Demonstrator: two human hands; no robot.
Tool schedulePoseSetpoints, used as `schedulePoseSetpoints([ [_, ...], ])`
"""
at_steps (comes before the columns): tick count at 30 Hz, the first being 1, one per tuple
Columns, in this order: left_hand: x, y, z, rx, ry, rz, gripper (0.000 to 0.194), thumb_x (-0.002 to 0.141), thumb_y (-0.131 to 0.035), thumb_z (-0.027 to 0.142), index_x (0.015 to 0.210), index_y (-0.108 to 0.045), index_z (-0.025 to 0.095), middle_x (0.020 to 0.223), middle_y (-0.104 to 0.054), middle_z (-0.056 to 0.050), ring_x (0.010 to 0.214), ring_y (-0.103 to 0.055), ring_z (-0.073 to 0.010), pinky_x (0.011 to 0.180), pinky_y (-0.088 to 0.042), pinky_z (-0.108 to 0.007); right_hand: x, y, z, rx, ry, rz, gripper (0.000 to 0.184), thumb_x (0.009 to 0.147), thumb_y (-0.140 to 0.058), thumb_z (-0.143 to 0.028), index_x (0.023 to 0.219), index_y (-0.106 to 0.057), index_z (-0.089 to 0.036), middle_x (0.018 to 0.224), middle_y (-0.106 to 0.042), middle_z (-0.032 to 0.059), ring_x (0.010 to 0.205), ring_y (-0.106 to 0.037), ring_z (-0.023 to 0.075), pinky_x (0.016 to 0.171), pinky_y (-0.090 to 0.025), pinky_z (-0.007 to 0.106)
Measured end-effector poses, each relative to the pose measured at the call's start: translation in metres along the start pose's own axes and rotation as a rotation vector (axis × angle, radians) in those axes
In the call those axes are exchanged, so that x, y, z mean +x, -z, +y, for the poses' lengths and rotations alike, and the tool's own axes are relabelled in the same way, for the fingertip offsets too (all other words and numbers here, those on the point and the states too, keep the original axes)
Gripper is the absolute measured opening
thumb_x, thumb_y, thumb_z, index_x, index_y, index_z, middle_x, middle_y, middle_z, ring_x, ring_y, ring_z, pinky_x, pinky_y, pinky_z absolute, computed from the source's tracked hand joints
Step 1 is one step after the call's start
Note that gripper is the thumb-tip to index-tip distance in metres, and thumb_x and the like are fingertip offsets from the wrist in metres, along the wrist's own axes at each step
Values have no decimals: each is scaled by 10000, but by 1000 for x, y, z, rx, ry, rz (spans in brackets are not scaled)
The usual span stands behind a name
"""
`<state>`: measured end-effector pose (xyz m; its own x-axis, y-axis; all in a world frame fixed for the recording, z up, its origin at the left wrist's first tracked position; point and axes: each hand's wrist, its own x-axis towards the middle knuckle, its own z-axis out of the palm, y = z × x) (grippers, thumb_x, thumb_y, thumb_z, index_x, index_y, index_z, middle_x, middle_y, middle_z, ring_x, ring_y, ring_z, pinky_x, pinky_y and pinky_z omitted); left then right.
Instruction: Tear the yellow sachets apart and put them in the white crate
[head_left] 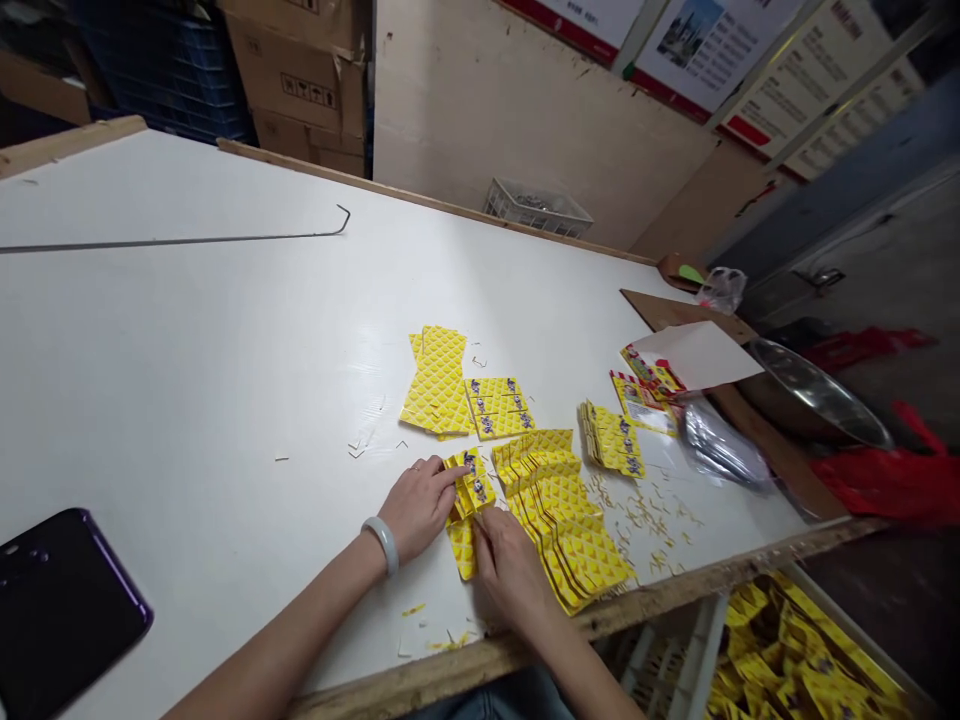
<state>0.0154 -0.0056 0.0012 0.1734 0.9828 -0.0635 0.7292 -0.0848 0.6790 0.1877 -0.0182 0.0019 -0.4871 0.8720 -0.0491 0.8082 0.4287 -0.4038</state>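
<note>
Yellow card [477, 490], held in one left hand [418, 505], touches one right hand [514, 566].

White, wood-edged worktop [247, 350]
Right of the right-hand grip [511, 560]: folded yellow strips [562, 510], then scattered scraps [651, 518]. Beyond it: flat yellow sheets [442, 380]. Well left: dark phone [67, 620], hooked rod [225, 239] farther off.

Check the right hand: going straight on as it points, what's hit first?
The folded yellow piece, right at the tips of the right hand; past that, probably the left hand, though depth is unclear.
</note>
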Motion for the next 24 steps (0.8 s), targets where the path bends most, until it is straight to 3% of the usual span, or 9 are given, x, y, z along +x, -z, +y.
schedulePoseSetpoints([
  [8,4,-2,8,77,84,10,451,897,-232,289,1326,-367,332,1014,-517,-38,933,-488,-156,874,-413,-323,-3,-7,-2,-6,-51,28,174,867,-321,-100,749,-426,-175,769,-509,42,741,-441,170,679,-315,273],
  [12,6,-4,8,186,57,-29,436,893,-249,303,1293,-412,363,988,-495,-48,909,-478,-165,825,-415,-322,1,-1,-4,-3,-78,3,158,852,-349,-94,748,-433,-178,759,-520,39,727,-448,167,656,-302,268],
  [20,9,-6,8,313,55,-32,459,892,-221,302,1324,-341,400,953,-466,-58,891,-456,-186,789,-406,-338,0,1,-8,-100,-82,-20,133,859,-357,-115,811,-458,-186,807,-549,53,742,-460,198,651,-297,302],
  [24,9,-3,11,284,73,-47,450,887,-235,316,1307,-368,404,958,-466,-57,917,-455,-194,816,-405,-351,-6,0,-7,-2,-63,4,132,915,-368,-264,889,-466,-180,904,-541,73,832,-465,213,742,-348,337],
])
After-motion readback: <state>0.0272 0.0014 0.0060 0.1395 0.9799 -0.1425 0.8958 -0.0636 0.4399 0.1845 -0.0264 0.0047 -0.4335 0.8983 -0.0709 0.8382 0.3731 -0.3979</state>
